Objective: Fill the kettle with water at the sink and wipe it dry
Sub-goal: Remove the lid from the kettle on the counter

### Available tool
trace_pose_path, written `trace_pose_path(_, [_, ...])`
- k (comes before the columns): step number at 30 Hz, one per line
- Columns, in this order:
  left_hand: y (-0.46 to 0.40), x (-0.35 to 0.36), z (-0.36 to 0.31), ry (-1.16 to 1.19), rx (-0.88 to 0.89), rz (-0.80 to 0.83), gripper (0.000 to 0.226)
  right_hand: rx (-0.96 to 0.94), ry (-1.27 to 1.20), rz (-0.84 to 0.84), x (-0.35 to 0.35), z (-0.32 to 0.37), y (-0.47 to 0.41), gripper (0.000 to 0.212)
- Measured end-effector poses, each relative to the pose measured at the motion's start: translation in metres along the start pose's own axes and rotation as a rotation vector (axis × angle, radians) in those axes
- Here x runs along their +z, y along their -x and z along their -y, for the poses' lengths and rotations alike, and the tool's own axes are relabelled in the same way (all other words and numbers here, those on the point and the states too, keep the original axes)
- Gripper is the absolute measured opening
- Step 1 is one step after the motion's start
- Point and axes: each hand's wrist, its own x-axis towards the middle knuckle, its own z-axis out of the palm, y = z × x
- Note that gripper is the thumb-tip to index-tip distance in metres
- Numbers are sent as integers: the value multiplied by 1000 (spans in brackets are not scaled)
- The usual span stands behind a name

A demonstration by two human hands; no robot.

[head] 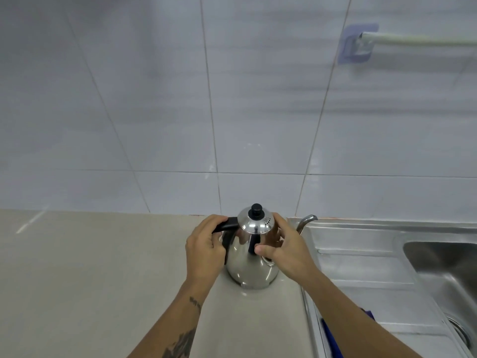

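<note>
A shiny steel kettle (247,264) with a black lid knob and a thin curved spout (305,221) stands on the beige counter (90,275), just left of the sink. My left hand (205,250) is wrapped around its black handle. My right hand (282,250) is cupped against the kettle's right side, thumb on the front of the body. The lid is on. The steel sink (387,259) lies to the right, its basin (449,270) at the far right.
A blue cloth (329,334) lies on the sink's drainboard near the front edge, partly hidden by my right forearm. A white tiled wall stands behind the counter, with a purple hook and pale rail (358,43) high on the right.
</note>
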Motion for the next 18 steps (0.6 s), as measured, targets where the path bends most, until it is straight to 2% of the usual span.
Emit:
trace_pose_path(10, [92, -56, -42, -11, 31, -81, 57, -73, 2, -28, 16, 4, 110, 59])
trace_pose_path(18, [142, -81, -37, -21, 7, -108, 46, -103, 1, -74, 39, -2, 169, 57])
